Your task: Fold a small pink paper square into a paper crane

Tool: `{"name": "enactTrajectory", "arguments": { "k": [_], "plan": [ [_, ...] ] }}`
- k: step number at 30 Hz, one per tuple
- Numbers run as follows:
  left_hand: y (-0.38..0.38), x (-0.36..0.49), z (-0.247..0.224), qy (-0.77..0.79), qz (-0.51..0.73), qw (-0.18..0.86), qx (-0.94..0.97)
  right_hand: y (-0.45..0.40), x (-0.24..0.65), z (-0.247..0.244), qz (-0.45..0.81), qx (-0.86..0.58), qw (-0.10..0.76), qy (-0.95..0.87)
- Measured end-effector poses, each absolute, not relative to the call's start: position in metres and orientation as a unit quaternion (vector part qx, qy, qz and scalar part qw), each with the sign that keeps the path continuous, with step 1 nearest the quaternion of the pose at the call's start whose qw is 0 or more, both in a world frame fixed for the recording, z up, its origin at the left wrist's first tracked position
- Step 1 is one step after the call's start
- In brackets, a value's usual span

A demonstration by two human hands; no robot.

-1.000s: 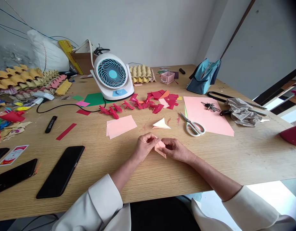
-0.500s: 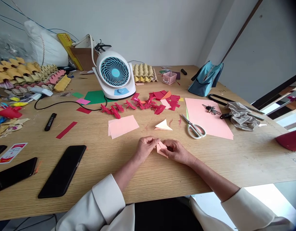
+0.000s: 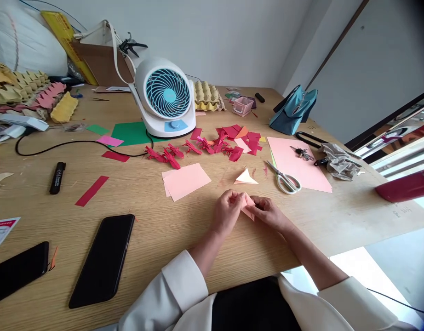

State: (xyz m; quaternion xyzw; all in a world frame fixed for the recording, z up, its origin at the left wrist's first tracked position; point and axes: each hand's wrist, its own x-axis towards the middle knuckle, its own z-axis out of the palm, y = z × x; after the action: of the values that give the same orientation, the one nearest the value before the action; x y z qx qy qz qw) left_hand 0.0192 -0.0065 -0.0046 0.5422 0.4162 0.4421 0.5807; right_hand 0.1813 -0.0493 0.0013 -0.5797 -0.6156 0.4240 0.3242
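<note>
A small folded pink paper [image 3: 248, 209] is held between my two hands above the wooden table. My left hand [image 3: 229, 210] pinches its upper left edge. On the other side, my right hand [image 3: 269, 213] grips the paper's right edge between thumb and fingers. Just beyond my hands rests a pale folded paper piece [image 3: 245, 177] with pointed ends. Pink rectangular sheets [image 3: 187, 181] lie overlapping to the left of it. Open-bladed scissors [image 3: 284, 178] with white handles lie to the right, their tips near a large pink sheet [image 3: 301, 170].
A white fan [image 3: 168, 99] stands at the back, with red paper pieces [image 3: 205, 145] before it. Two black phones [image 3: 102, 261] and a marker [image 3: 58, 178] lie at left. Keys [image 3: 302, 153], crumpled grey cloth [image 3: 339, 161] and a blue bag [image 3: 293, 111] are at right.
The camera view has shifted, so the table items appear displaced. Both hands still hold the pink paper, which now appears turned more upright, with its point at the top.
</note>
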Motion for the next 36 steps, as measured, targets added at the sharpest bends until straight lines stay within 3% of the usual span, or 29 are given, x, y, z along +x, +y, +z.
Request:
{"name": "enactTrajectory", "arguments": {
  "k": [6, 16, 21, 31, 36],
  "plan": [
    [-0.008, 0.025, -0.01, 0.402, 0.471, 0.539, 0.571, -0.058, 0.172, -0.003, 0.402, -0.601, 0.366, -0.586],
    [-0.003, 0.039, -0.017, 0.371, 0.485, 0.561, 0.559, -0.064, 0.167, -0.013, 0.385, -0.62, 0.436, -0.526],
    [-0.002, 0.036, -0.017, 0.361, 0.475, 0.582, 0.552, -0.063, 0.165, -0.012, 0.367, -0.624, 0.434, -0.536],
    [-0.001, 0.035, -0.019, 0.334, 0.444, 0.508, 0.658, -0.065, 0.164, -0.01, 0.334, -0.628, 0.435, -0.552],
    [0.001, 0.032, -0.018, 0.286, 0.444, 0.581, 0.619, -0.066, 0.166, -0.013, 0.347, -0.622, 0.436, -0.551]
  ]
}}
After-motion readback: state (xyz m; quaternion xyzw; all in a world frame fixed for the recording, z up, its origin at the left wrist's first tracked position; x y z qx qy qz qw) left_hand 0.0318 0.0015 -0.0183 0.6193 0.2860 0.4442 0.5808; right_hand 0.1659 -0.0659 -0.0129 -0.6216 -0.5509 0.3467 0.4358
